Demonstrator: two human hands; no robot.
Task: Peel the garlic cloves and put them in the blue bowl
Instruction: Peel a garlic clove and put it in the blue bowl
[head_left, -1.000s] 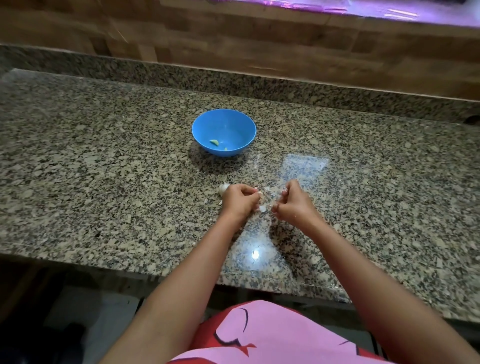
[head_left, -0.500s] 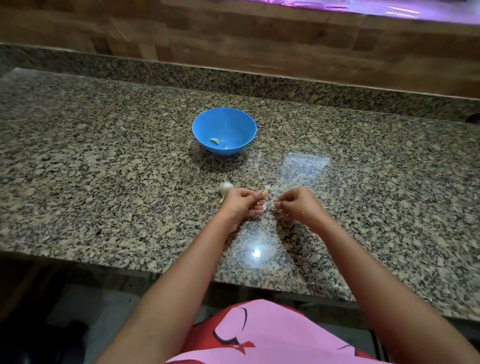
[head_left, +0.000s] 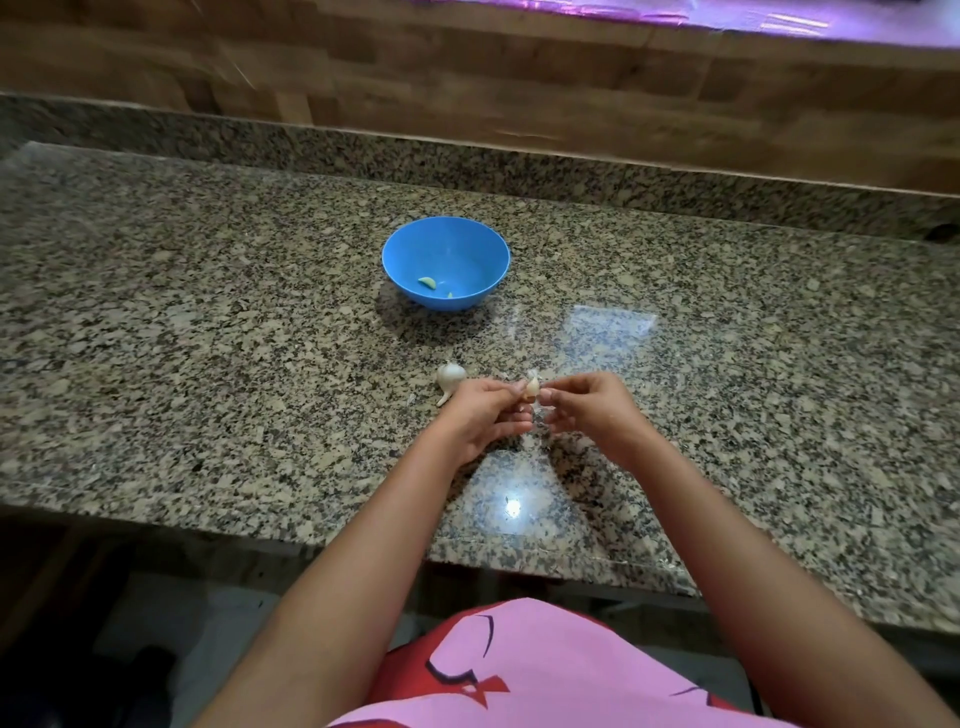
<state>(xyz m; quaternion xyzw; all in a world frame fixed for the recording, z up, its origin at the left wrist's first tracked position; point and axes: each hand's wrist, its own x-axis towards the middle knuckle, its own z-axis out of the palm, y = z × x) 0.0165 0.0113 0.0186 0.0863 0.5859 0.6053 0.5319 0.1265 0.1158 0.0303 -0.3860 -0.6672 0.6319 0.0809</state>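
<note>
Looks like we're in a home kitchen: speckled granite countertop (head_left: 208, 364), matching backsplash lip, wood-look tile wall (head_left: 467, 78) behind.

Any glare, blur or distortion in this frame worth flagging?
Head view: bright lamp glare on the speckled granite counter below the hands, a paler window reflection further right; wooden backsplash motion-smeared; wide-angle lens bows the counter edges; round blue plastic bowl stays sharp.

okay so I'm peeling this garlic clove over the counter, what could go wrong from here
The clove is pinched only at the fingertips of your left hand and right hand; if that grip slips, it may drop on the granite counter, since the blue bowl sits farther back. Peel scraps may scatter. The garlic bulb beside your left hand could get knocked.
</note>
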